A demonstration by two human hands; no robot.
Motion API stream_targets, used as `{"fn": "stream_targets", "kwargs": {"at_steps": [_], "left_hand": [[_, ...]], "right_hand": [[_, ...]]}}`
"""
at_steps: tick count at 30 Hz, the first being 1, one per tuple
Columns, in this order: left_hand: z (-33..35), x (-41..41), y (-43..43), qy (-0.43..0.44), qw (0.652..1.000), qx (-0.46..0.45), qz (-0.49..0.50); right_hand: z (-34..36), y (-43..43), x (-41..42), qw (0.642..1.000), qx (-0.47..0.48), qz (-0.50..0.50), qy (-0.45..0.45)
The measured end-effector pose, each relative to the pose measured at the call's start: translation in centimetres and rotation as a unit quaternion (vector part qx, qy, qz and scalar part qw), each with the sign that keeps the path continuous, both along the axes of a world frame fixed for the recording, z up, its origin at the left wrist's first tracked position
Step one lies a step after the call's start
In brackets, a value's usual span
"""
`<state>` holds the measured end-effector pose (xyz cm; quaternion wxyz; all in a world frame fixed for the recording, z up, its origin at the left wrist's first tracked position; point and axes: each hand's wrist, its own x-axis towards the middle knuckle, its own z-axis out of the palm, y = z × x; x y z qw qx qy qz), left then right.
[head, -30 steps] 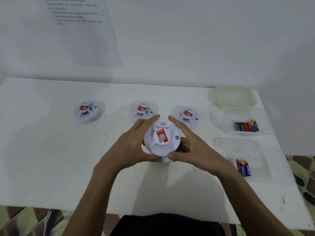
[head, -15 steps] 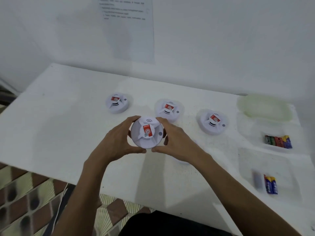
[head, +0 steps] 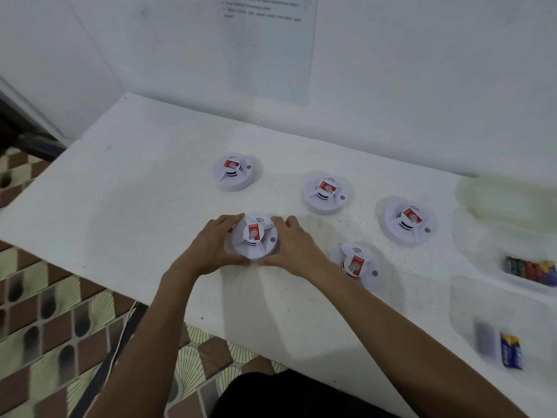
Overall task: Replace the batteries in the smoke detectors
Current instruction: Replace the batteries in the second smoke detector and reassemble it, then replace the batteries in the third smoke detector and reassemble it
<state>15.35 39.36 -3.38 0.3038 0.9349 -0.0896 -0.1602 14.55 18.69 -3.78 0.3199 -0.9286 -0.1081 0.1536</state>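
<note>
Five smoke detectors (head: 324, 191) on table (head: 135, 191), one between left hand (head: 211, 248) and right hand (head: 297, 248).

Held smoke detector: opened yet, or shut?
Shut: the smoke detector, gripped between the left hand and the right hand, shows its red-labelled face, body in one piece, no battery bay exposed.

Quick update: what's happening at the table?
Left hand, right hand grip one smoke detector. Four other detectors sit on table. Nothing blocking.

White table (head: 120, 206) against white wall (head: 422, 70), patterned tile floor (head: 45, 327).
</note>
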Motion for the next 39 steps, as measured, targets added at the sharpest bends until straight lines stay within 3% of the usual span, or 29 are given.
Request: {"fn": "stream_targets", "kwargs": {"at_steps": [10, 15, 20, 26, 31, 35, 39], "left_hand": [[0.1, -0.2, -0.4, 0.034, 0.999, 0.028, 0.006], [3.2, -0.5, -3.8, -0.036, 0.999, 0.016, -0.016], [5.9, -0.3, -10.9, -0.097, 0.991, -0.052, -0.074], [4.6, 2.3, -20.3, -0.075, 0.981, -0.054, -0.172], [2.1, 4.9, -26.5, -0.06, 0.97, 0.0, -0.236], [0.7, 5.7, -29.5, -0.021, 0.969, 0.045, -0.241], [-0.4, 5.9, -30.8, -0.046, 0.97, 0.073, -0.229]], "right_hand": [[0.7, -0.5, -0.3, 1.0, -0.012, 0.015, 0.025], [3.2, -3.5, -1.0, 1.0, 0.024, 0.011, 0.011], [5.6, -9.7, -1.7, 0.996, 0.049, -0.059, -0.045], [5.5, -19.2, -2.3, 0.98, -0.024, -0.173, -0.09], [3.5, -24.4, -2.5, 0.969, -0.095, -0.227, -0.022], [2.3, -25.6, -2.3, 0.973, -0.061, -0.22, 0.036], [1.7, -25.9, -2.6, 0.974, -0.048, -0.219, 0.029]]}}
